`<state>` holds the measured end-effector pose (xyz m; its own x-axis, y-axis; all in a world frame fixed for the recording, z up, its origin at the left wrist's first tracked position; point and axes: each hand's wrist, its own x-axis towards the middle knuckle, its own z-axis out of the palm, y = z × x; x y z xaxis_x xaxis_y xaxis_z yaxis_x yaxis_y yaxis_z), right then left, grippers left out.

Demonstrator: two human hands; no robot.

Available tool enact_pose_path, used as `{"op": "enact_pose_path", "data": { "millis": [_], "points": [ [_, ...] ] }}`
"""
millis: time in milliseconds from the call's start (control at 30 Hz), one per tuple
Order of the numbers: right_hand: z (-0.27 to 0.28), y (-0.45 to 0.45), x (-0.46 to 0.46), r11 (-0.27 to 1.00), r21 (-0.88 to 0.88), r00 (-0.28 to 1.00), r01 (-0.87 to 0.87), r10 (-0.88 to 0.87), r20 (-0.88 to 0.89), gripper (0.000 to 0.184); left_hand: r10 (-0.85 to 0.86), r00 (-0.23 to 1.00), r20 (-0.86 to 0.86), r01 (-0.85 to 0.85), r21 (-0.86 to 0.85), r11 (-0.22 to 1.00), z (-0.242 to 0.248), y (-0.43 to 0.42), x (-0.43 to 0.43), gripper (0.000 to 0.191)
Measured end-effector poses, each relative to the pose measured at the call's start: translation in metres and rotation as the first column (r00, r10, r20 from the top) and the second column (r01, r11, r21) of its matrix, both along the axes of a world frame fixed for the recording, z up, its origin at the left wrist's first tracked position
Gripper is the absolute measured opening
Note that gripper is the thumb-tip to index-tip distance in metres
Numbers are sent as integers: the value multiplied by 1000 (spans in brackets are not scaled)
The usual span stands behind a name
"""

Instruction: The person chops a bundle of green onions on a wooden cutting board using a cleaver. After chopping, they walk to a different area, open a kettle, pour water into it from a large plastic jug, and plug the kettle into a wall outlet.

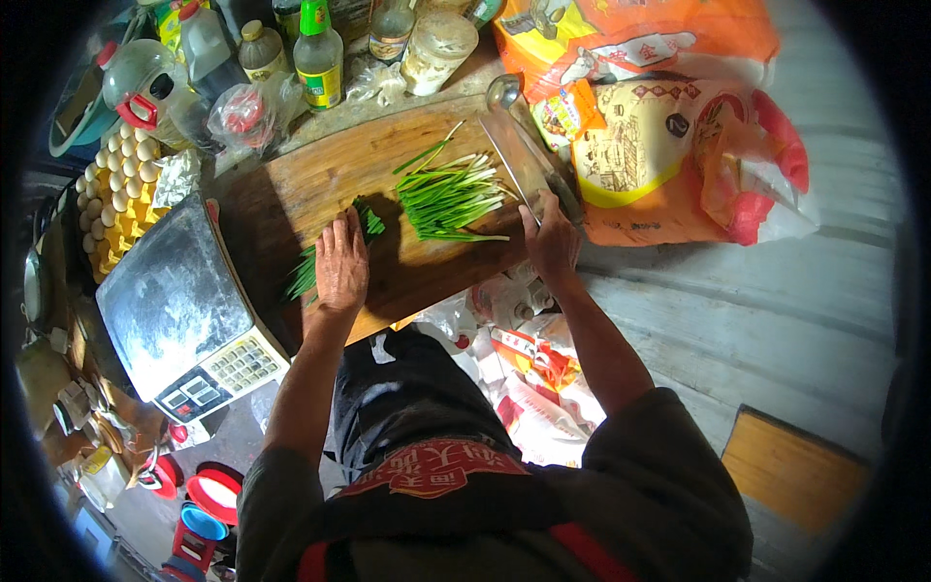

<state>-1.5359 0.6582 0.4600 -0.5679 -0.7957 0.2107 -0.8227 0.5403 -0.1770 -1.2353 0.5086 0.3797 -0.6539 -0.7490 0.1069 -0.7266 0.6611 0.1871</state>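
A bunch of green leafy stalks with pale ends, like scallions or chives [454, 193], lies on a wooden cutting board [407, 284]. My left hand [340, 265] rests palm down on a smaller portion of dark green leaves [302, 275] at the board's left part; some leaves show beyond the fingers. With my right hand [551, 234] I grip a wide-bladed kitchen knife [515, 156] at the board's right edge, its blade pointing away from me and to the right of the bunch. The knife's handle is mostly hidden in my fingers.
A digital scale [178, 291] stands left of the board, with a tray of eggs [120, 182] behind it. Behind the board are a green-capped bottle [318, 58], a lidded tub [436, 54] and other bottles. A metal ladle [503, 92] and orange bags [654, 160] lie to the right.
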Motion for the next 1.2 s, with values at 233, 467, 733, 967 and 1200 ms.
{"op": "enact_pose_path", "data": {
  "millis": [233,467,733,967,1200],
  "points": [
    [-32,3,-32,985,112,986,-133,143,-87,47,65,997,40,-66,9,998,3,1,0,69],
    [5,-89,4,454,277,514,-847,833,204,136,74,997,-11,-74,-18,997,4,0,2,60],
    [-14,-151,-8,339,470,471,-815,861,194,118,99,995,26,-97,-57,994,5,-2,1,57],
    [-34,-135,43,628,266,674,-731,727,134,83,238,971,19,-239,11,971,14,-18,-13,51],
    [-37,-121,111,904,243,899,-351,252,359,93,345,935,-87,-330,147,932,20,-28,-22,53]
  ]
}}
